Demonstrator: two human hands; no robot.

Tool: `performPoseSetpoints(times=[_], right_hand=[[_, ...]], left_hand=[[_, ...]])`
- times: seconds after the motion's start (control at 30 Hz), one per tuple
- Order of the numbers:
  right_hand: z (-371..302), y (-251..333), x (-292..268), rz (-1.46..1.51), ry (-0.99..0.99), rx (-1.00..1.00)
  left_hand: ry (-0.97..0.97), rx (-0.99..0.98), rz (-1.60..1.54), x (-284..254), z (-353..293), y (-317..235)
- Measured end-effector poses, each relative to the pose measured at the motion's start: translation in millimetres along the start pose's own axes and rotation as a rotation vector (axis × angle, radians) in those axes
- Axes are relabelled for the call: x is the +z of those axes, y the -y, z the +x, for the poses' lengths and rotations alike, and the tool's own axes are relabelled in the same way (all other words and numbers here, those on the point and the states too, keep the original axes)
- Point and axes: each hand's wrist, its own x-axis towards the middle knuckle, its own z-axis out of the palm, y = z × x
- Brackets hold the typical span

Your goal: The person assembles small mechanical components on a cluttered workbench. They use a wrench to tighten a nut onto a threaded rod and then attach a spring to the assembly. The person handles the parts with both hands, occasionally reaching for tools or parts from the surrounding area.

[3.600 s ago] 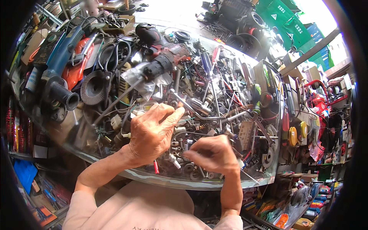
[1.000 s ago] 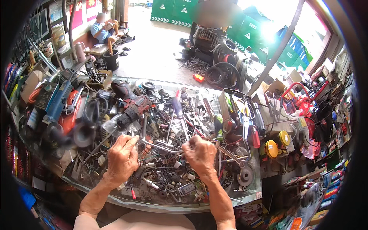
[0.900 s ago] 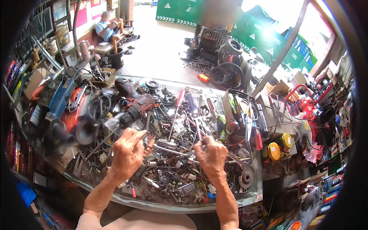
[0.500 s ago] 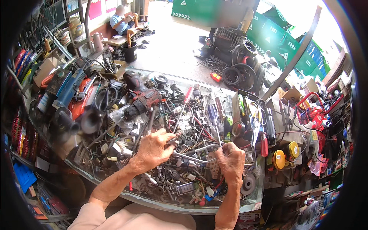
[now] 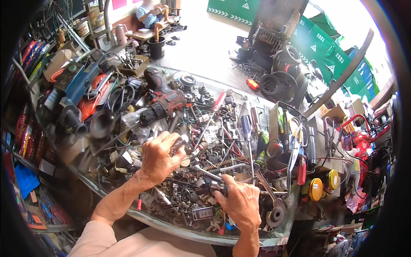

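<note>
My left hand [image 5: 159,159] is over the left middle of a heap of small parts [image 5: 205,156] on a glass-topped counter. Its fingers are curled round a small dark piece [image 5: 178,144] that I cannot identify. Lower and to the right, my right hand [image 5: 240,202] reaches into the heap, thumb and forefinger closing on a dark little part [image 5: 216,186] whose kind is unclear. A bent metal rod [image 5: 209,173] lies just beyond those fingertips. Beyond my left hand rests a red-and-black cordless drill [image 5: 165,105].
Screwdrivers [image 5: 246,128] and a metal tray of tools [image 5: 284,118] stand right of the heap. Yellow-lidded jars [image 5: 316,189] sit farther right. A blue power tool [image 5: 81,83] is at the left. Tyres [image 5: 282,85] lie beyond the counter; a person [image 5: 150,17] sits far back.
The view has swung slightly left. My left hand has moved left, away from the heap's middle. My right hand has come left and nearer, down into the parts, uncovering a long flat metal tool.
</note>
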Motion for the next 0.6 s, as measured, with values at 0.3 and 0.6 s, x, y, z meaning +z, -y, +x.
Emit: performPoseSetpoints(times=[0.3,0.6], right_hand=[[3,-9,8,-0.016,-0.183,0.039],[12,-9,18,-0.150,-0.458,0.163]], left_hand=[[-0.107,0.054,0.188,-13,5,10],[-0.064,0.127,0.183,-1,-4,1]])
